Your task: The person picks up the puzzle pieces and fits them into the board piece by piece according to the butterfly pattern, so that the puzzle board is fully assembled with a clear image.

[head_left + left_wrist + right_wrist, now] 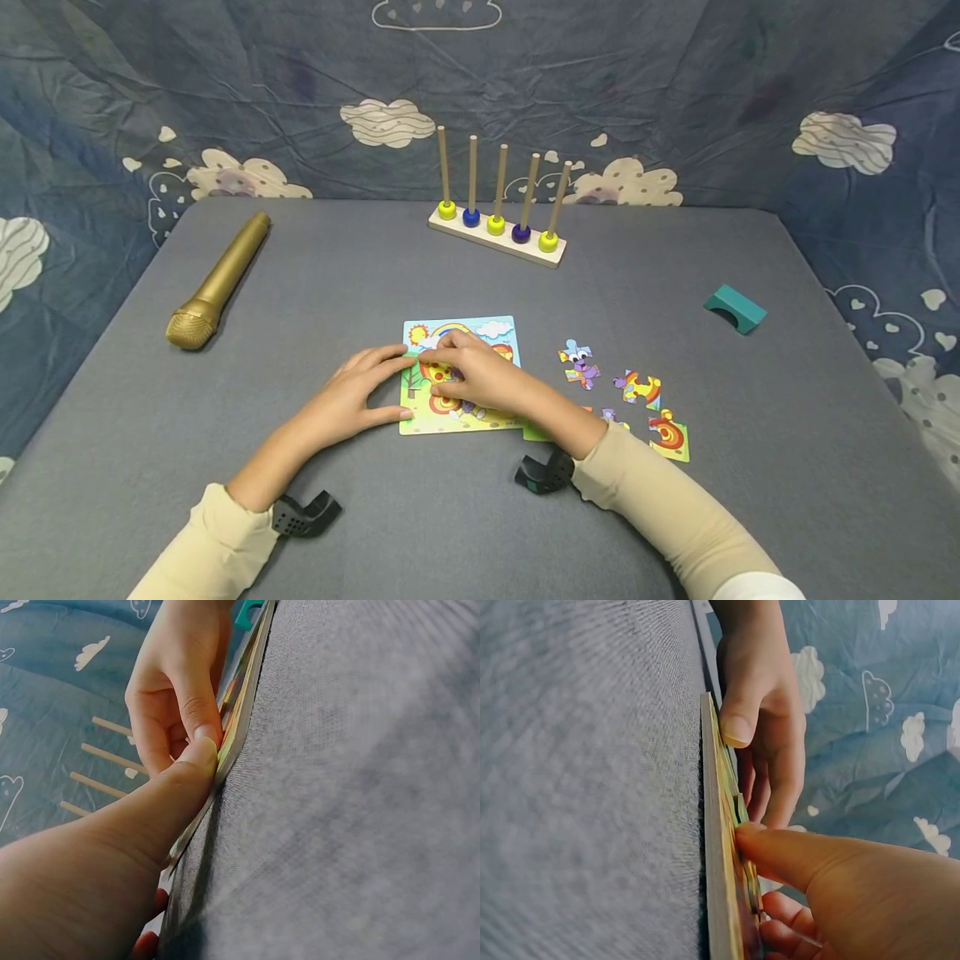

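A jigsaw board with a sun, a rainbow and cartoon figures lies flat on the grey table. My left hand is spread at the board's left edge, thumb on its lower left corner and the fingertips higher up that side. Over the board's middle, my right hand pinches a puzzle piece between thumb and fingers. That piece stands slightly proud of the board in the right wrist view, and the hand covers much of the picture. In the left wrist view the left thumb overlaps the right thumb.
Several loose pieces lie right of the board, including a purple-figure piece and a red spiral piece; the right forearm partly hides others. A peg stand with coloured beads stands behind, a gold microphone left, a teal arch block right.
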`<state>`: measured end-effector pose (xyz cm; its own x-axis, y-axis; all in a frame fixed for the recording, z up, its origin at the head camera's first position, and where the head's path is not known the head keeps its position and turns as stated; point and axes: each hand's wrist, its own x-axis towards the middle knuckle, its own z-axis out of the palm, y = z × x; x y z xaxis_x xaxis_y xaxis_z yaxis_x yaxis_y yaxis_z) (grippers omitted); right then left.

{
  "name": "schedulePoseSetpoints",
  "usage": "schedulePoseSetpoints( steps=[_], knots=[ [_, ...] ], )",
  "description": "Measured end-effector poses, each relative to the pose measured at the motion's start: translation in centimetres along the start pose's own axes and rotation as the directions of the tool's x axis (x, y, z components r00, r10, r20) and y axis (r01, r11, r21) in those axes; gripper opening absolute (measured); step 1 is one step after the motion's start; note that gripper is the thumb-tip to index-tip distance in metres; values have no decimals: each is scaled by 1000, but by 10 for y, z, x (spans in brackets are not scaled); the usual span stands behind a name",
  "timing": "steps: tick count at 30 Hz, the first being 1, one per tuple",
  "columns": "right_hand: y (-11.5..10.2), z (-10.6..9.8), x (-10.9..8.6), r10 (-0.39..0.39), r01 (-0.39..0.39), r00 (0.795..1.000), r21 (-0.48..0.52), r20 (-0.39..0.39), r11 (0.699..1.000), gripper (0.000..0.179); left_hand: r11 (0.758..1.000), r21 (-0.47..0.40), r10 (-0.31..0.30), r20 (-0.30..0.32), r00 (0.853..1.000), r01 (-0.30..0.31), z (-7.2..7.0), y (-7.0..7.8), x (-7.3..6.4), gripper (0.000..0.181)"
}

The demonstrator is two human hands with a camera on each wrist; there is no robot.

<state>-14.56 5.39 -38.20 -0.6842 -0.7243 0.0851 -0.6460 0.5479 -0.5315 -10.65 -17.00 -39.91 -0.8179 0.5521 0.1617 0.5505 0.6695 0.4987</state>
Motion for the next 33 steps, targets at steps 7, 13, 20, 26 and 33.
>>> schedulePoseSetpoints(
  steps=[7,13,20,26,33],
  knots=[
    [-4,-5,-4,34,-27,998,-148,46,989,45,1000,20,9,18,1000,-10,-2,0,-1,63],
    [-3,-10,-7,14,4,994,-169,108,986,43,999,35,0,24,1000,-1,-1,1,-2,63],
    [2,-12,-10,-24,32,997,-104,75,994,34,999,41,-12,43,999,10,-3,2,-1,63],
    [5,-15,-12,-25,31,993,-48,114,998,43,999,45,-20,53,998,18,-3,2,-1,63],
    [7,-43,-28,-26,24,1000,118,14,993,56,999,41,-25,47,999,24,-2,2,-1,67]
  ],
)
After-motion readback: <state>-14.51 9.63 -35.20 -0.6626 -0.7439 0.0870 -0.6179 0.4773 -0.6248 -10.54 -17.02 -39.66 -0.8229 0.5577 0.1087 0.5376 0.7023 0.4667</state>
